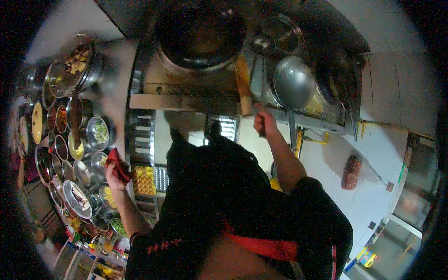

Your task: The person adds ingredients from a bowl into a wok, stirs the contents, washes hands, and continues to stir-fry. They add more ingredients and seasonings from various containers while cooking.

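Observation:
My left hand (114, 175) grips a red cloth (119, 166) beside the bowls at the counter's edge. My right hand (265, 122) is closed around the handle of a metal ladle (263, 45), whose round head lies up by a metal pot (283, 33). A large dark wok (201, 38) sits on the stove in front of me. Between the wok and the ladle stands a bamboo wok brush (241, 75). Just right of the ladle, a shiny metal strainer or bowl-shaped tool (294, 84) rests with its handle pointing towards me.
Many metal bowls of ingredients crowd the left counter, among them chopped greens (99, 133) and a plate of pale strips (77, 196). A tray of eggs (144, 180) is below the counter. Yellow gas pipes (315, 139) run at the right, under the stove edge (164, 101).

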Action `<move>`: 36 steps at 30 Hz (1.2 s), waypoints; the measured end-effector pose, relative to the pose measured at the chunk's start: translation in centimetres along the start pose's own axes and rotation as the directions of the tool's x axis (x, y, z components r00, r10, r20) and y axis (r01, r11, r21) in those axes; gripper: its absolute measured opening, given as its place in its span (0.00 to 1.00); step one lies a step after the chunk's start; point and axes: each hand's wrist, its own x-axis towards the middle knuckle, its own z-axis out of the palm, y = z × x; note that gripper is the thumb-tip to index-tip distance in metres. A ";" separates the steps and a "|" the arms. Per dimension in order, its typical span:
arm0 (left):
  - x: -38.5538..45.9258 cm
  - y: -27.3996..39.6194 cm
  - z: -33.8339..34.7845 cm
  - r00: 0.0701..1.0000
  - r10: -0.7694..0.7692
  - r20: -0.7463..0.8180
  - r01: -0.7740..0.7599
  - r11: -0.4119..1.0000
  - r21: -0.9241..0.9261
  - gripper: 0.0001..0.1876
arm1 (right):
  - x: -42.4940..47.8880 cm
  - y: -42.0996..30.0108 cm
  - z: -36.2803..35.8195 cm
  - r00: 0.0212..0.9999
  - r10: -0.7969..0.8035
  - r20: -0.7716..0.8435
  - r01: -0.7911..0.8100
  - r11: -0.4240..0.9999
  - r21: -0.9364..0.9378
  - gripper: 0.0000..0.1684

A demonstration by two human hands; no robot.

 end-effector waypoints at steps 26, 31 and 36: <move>-0.3 -13.2 3.8 0.997 -0.069 0.028 0.074 0.956 -0.283 0.30 | 1.4 0.4 15.4 0.908 -0.130 0.399 0.414 0.123 -0.902 0.26; -1.8 -14.2 3.3 0.970 0.023 -0.242 0.010 0.991 0.135 0.18 | 1.6 5.7 18.3 0.854 0.213 0.474 0.451 0.150 -0.880 0.27; -6.8 -16.5 1.7 0.894 0.029 -0.448 -0.069 0.995 -0.074 0.16 | 3.3 9.8 18.7 0.733 0.451 0.510 0.489 0.173 -0.855 0.26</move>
